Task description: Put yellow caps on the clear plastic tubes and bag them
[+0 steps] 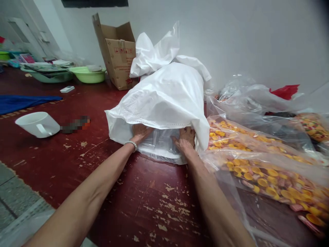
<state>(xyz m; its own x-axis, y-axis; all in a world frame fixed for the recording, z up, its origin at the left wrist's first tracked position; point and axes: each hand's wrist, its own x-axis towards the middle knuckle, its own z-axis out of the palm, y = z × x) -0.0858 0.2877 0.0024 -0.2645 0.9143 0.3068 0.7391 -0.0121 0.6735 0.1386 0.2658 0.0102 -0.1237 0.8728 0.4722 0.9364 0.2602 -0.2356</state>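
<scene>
A big white sack lies on the dark red surface with its mouth facing me. Both of my hands reach inside that mouth. My left hand, with a beaded bracelet at the wrist, is at the left side of the opening; the sack's upper edge hides its fingertips. At the right side, my right hand rests against clear plastic within the sack, its thumb apart from the fingers. What the clear plastic belongs to is hard to make out.
To the right lie clear bags of yellow and pink pieces. On the left are a white mug, a blurred object, blue cloth and a green basin. An open cardboard box stands behind, near the wall.
</scene>
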